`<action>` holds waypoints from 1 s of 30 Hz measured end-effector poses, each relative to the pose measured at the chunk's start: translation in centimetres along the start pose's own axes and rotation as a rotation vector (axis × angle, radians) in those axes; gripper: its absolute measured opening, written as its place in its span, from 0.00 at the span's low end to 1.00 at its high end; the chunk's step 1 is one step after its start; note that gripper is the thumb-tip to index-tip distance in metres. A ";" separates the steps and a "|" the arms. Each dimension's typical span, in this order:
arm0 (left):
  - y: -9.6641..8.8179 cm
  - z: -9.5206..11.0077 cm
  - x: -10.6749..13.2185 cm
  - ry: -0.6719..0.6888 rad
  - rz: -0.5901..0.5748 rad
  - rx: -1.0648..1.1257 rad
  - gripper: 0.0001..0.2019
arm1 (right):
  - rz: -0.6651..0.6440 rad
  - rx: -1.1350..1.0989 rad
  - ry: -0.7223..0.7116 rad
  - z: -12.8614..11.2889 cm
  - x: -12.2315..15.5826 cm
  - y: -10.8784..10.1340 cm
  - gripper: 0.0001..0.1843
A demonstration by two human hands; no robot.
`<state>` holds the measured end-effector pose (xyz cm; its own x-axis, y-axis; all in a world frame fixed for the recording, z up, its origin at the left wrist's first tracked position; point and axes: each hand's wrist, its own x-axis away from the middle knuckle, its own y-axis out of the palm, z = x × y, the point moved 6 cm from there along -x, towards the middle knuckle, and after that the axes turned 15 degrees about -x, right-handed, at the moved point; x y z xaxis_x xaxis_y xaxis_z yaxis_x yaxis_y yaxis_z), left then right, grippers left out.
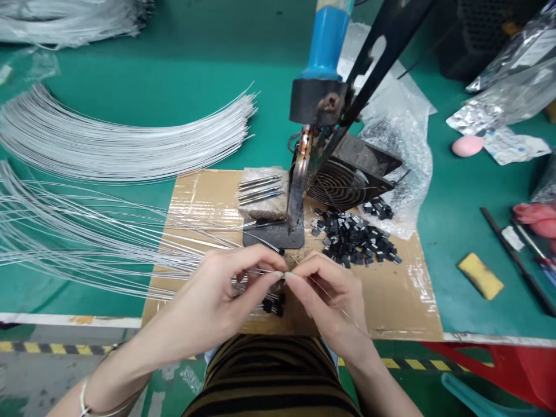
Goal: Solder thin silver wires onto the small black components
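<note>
My left hand [226, 289] and my right hand [325, 289] meet fingertip to fingertip over a taped cardboard sheet [399, 295]. The left hand pinches the ends of thin white wires [108, 231] that fan out to the left. A small black part [281, 252] sits on a wire end just above my left fingers. The right hand pinches something tiny at the same spot, with a thin strand trailing across its back. More black parts on wire ends [273, 304] lie below my hands. A fixed soldering iron [299, 185] with a blue handle points down at a dark plate just beyond.
A pile of small black parts [356, 237] lies right of the iron, next to a small fan [347, 182] and a plastic bag [399, 133]. Bundles of white wire [121, 145] arc across the green table. A yellow sponge [480, 276] and foil bags [508, 87] are at the right.
</note>
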<state>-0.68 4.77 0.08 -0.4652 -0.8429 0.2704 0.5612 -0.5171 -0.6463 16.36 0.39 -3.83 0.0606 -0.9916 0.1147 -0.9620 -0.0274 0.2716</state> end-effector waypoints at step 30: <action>1.1 -0.6 -0.5 -0.126 0.216 0.253 0.07 | 0.145 -0.583 0.249 2.9 0.2 1.0 0.07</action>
<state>-0.24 4.66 -1.21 -0.2383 -0.9403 0.2429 0.7966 -0.3323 -0.5050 14.63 -0.25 -6.34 0.0683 -0.9190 0.3883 -0.6671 0.2473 0.7027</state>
